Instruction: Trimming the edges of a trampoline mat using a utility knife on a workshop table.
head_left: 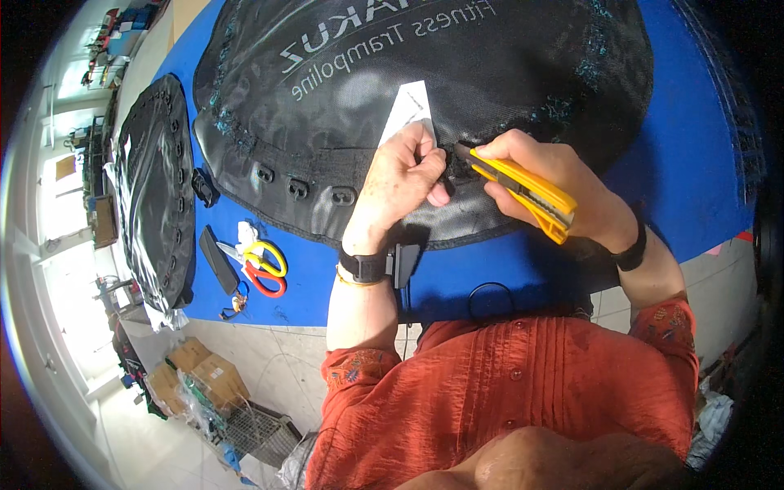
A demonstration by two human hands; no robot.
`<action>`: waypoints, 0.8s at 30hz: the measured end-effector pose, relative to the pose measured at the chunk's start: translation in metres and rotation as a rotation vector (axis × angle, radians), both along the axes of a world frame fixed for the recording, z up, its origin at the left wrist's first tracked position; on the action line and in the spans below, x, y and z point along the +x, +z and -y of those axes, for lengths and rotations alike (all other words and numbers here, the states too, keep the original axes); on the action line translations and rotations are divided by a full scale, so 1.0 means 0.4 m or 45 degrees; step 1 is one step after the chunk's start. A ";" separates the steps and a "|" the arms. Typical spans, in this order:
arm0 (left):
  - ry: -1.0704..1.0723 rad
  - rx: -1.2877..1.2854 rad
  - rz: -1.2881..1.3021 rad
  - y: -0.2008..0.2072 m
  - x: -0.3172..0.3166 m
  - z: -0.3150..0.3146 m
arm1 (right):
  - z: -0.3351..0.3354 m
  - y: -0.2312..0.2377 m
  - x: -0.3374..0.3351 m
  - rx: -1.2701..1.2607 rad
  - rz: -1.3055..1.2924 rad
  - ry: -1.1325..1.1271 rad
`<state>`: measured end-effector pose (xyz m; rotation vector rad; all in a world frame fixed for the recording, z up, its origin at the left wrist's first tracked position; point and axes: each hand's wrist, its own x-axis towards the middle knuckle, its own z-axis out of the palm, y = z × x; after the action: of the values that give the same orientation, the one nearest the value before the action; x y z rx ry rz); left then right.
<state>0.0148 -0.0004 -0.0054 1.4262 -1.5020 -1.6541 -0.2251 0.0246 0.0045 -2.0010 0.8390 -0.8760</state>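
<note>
A large round black mesh mat (343,106) with pale lettering lies over the blue tabletop. My left hand (400,175) rests near its front edge, fingers curled and pinched together. What they grip there is hidden. A white strip (411,102), like a label or card, sticks out beyond those fingers. In my right hand (555,175) is a yellow utility knife (531,196), its black front end pointing left, close to the left fingertips. Black plastic loops (298,189) sit in a row along the mat's near rim. Teal thread scraps (555,109) are scattered on the mat.
On the blue tabletop (327,298), scissors (265,265) with yellow and red handles lie beside a dark narrow tool (217,260). Another black mat (155,196) is at the left. Cardboard boxes (208,371) and a wire crate (257,429) stand on the floor.
</note>
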 end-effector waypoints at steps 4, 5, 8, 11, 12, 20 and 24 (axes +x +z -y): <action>-0.002 -0.027 -0.002 -0.003 0.002 -0.001 | -0.001 0.010 -0.006 -0.010 -0.103 0.002; -0.004 -0.029 -0.006 -0.004 0.002 0.000 | 0.000 0.014 -0.009 0.032 -0.147 0.013; 0.007 -0.014 -0.026 -0.001 -0.001 0.000 | -0.004 0.016 -0.009 0.026 -0.078 0.050; 0.040 -0.007 -0.051 -0.008 -0.002 -0.001 | -0.008 0.022 -0.013 0.051 -0.076 0.052; 0.040 -0.007 -0.052 -0.007 -0.002 -0.002 | -0.007 0.025 -0.014 0.051 -0.076 0.052; 0.076 0.023 -0.034 -0.003 -0.003 -0.001 | 0.004 0.015 -0.006 -0.067 -0.050 -0.067; 0.047 -0.002 -0.035 -0.017 0.003 -0.003 | 0.010 0.010 -0.005 -0.065 -0.013 -0.057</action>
<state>0.0160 0.0007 -0.0122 1.4168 -1.4529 -1.6436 -0.2269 0.0208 0.0085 -2.0388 0.8787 -0.9218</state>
